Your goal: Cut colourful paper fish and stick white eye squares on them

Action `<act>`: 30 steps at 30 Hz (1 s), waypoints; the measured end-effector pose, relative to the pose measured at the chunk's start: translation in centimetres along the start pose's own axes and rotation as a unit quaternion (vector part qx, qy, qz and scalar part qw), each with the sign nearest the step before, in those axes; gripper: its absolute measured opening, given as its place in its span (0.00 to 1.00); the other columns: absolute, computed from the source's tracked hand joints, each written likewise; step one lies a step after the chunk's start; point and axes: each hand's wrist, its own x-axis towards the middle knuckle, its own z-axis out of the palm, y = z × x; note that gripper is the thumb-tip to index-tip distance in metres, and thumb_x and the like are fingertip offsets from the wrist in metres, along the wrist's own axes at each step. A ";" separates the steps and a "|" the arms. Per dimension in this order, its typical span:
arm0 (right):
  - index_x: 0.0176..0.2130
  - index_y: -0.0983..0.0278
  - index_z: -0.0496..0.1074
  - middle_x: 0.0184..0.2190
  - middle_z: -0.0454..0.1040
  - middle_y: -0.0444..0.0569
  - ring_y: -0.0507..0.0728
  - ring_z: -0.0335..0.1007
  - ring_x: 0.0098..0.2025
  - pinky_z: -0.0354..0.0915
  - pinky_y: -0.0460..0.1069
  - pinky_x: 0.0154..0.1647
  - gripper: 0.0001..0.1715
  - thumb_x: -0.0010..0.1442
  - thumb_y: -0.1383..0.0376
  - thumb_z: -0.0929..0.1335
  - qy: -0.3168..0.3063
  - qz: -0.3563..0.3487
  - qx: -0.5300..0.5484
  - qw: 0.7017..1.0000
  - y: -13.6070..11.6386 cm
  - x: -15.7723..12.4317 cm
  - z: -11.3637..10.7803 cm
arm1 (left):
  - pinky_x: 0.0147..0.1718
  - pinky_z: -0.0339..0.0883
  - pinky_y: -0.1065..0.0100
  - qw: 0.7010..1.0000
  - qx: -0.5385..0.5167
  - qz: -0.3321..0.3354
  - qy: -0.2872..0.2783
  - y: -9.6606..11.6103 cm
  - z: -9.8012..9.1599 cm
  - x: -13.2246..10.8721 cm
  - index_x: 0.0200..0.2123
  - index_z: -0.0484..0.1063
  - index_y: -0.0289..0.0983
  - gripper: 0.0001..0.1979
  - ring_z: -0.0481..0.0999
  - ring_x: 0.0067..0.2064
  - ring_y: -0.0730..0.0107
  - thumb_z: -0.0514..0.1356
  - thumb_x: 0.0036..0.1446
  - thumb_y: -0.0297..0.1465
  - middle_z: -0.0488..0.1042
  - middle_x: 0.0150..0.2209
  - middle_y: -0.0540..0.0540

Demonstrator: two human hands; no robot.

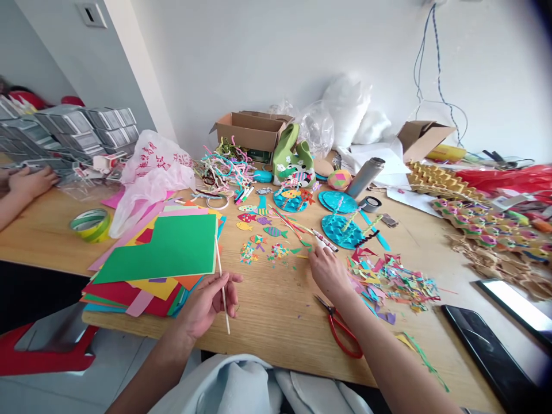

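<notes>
My left hand (pixel 214 302) has a thin white stick (pixel 221 282) between thumb and fingers, slanting across the front of the paper stack. Green paper (pixel 172 247) tops that stack, left of the hand. Farther right, my right hand (pixel 326 267) reaches down to the table with its fingers curled together. Its fingertips are partly hidden, and I cannot make out what is in them. Just beyond them lies a white pen-like tube (pixel 325 240). Thin coloured strips (pixel 291 224) lie close by. Red-handled scissors (pixel 340 330) rest below my right forearm.
Paper fish (pixel 275 232), confetti (pixel 278 251) and blue discs (pixel 342 231) lie mid-table. Paper scraps (pixel 394 279) and a black phone (pixel 483 351) are right. Tape (pixel 90 225) and a plastic bag (pixel 150 172) are left. A steel flask (pixel 365 177) leans behind. Another person's hand (pixel 32 181) shows far left.
</notes>
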 end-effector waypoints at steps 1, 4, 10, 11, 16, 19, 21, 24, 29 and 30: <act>0.37 0.67 0.73 0.37 0.73 0.59 0.62 0.66 0.41 0.57 0.53 0.41 0.14 0.60 0.76 0.60 0.004 0.010 0.000 1.000 0.1 0.0 0.2 | 0.21 0.68 0.67 1.000 0.000 0.001 0.002 0.0 -0.2 -0.1 0.38 0.75 0.32 0.17 0.71 0.19 0.72 0.63 0.54 0.41 0.72 0.22 0.49; 0.37 0.67 0.72 0.37 0.72 0.58 0.61 0.66 0.41 0.57 0.52 0.41 0.15 0.60 0.76 0.59 0.019 0.030 0.009 0.999 0.1 -0.2 0.7 | 0.22 0.68 0.67 1.000 0.000 0.004 0.005 -0.2 -0.5 -0.1 0.38 0.75 0.32 0.16 0.71 0.19 0.72 0.62 0.55 0.41 0.72 0.22 0.49; 0.36 0.65 0.73 0.35 0.72 0.53 0.59 0.65 0.41 0.57 0.50 0.44 0.14 0.63 0.73 0.60 0.040 0.028 0.048 0.998 0.0 -0.2 0.9 | 0.21 0.68 0.67 1.000 0.000 -0.004 -0.003 -0.2 -0.1 0.3 0.38 0.75 0.31 0.18 0.70 0.18 0.72 0.63 0.55 0.41 0.72 0.22 0.49; 0.35 0.65 0.73 0.35 0.72 0.53 0.59 0.65 0.41 0.57 0.50 0.44 0.14 0.64 0.72 0.60 0.042 0.029 0.054 0.997 0.0 -0.3 1.0 | 0.20 0.68 0.67 1.000 0.000 -0.004 -0.004 -0.2 -0.1 0.3 0.38 0.75 0.31 0.18 0.70 0.18 0.71 0.63 0.54 0.42 0.72 0.22 0.49; 0.40 0.63 0.76 0.37 0.72 0.52 0.58 0.66 0.42 0.57 0.49 0.45 0.17 0.65 0.69 0.59 0.047 0.045 0.087 0.994 0.2 0.2 1.1 | 0.20 0.69 0.66 1.000 0.000 -0.008 -0.005 -0.6 -0.2 0.4 0.40 0.75 0.31 0.19 0.71 0.18 0.71 0.62 0.55 0.42 0.72 0.22 0.48; 0.48 0.62 0.75 0.40 0.73 0.52 0.57 0.67 0.44 0.57 0.48 0.44 0.19 0.67 0.68 0.58 0.044 0.061 0.102 0.992 1.0 2.1 1.1 | 0.20 0.69 0.66 1.000 -0.001 -0.014 -0.006 -0.9 -0.3 0.6 0.40 0.75 0.31 0.18 0.70 0.18 0.71 0.62 0.56 0.41 0.72 0.22 0.48; 0.50 0.62 0.74 0.40 0.74 0.53 0.57 0.67 0.45 0.57 0.48 0.44 0.20 0.67 0.67 0.58 0.039 0.071 0.104 0.991 1.8 3.9 1.0 | 0.19 0.69 0.67 1.000 -0.006 -0.015 -0.011 -1.1 -0.3 0.7 0.40 0.75 0.31 0.17 0.70 0.18 0.71 0.62 0.56 0.41 0.72 0.22 0.48; 0.48 0.62 0.76 0.40 0.74 0.54 0.60 0.66 0.45 0.55 0.50 0.42 0.20 0.66 0.67 0.59 0.021 0.071 0.097 0.992 2.7 6.5 0.9 | 0.19 0.68 0.68 0.999 -0.022 -0.015 -0.020 -1.5 -0.3 0.9 0.39 0.75 0.31 0.16 0.70 0.17 0.72 0.62 0.56 0.40 0.72 0.22 0.48; 0.45 0.62 0.78 0.41 0.74 0.56 0.62 0.65 0.46 0.53 0.51 0.42 0.19 0.64 0.70 0.61 -0.008 0.042 0.084 0.996 2.9 7.7 1.0 | 0.18 0.69 0.68 0.998 -0.053 -0.021 -0.026 -1.9 -0.9 0.9 0.38 0.76 0.32 0.16 0.69 0.17 0.73 0.62 0.55 0.40 0.72 0.22 0.49; 0.45 0.61 0.78 0.40 0.74 0.56 0.62 0.64 0.47 0.53 0.51 0.43 0.18 0.63 0.70 0.61 -0.013 0.034 0.085 0.996 2.8 7.6 1.1 | 0.18 0.69 0.68 0.998 -0.058 -0.022 -0.027 -2.0 -1.0 0.9 0.38 0.76 0.32 0.16 0.69 0.17 0.73 0.63 0.55 0.40 0.72 0.22 0.49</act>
